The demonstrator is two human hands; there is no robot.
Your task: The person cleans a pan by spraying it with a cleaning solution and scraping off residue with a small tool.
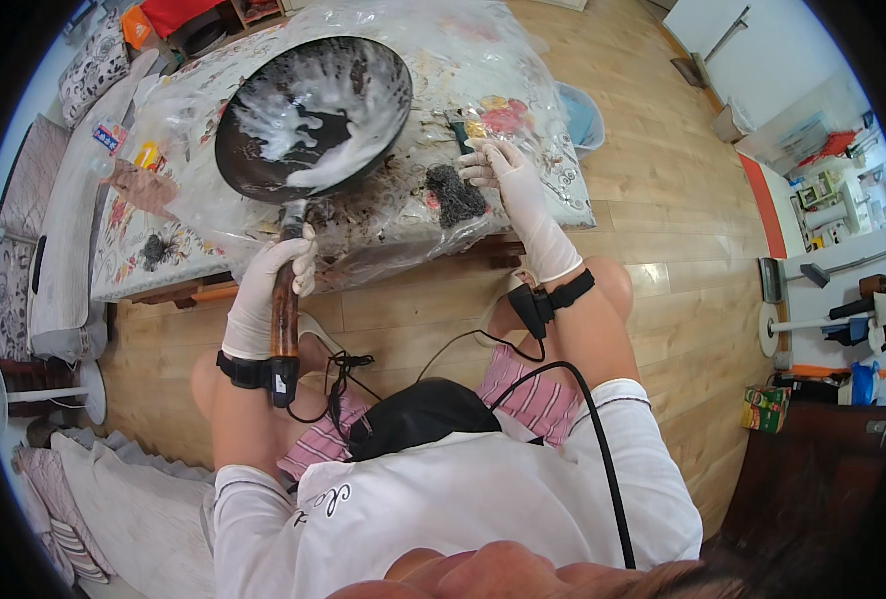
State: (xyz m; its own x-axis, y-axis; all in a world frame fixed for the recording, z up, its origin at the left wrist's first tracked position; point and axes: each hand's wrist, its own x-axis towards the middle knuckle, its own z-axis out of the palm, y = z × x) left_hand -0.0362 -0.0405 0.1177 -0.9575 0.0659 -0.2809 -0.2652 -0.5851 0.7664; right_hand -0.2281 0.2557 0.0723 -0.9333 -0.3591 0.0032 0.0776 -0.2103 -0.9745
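Note:
My left hand [274, 277], in a white glove, is closed around the wooden handle of a dark wok [323, 135]. White foam streaks the wok's inside, which is tilted towards me over the table. My right hand [499, 165], gloved too, is above the table's right part with fingers partly bent; whether it holds anything cannot be told. Just left of it lies a dark steel-wool scourer [455, 196]. A dark green item [460, 136] is by its fingertips. A smaller scourer [155, 249] rests at the table's left end.
Crumpled clear plastic film covers the flowered tablecloth [547, 176], with dark grime near the front edge. A bin [591, 123] stands beyond the table's right edge. To the left is a sofa [68, 247]. A black cable [600, 442] runs from my waist across my right side.

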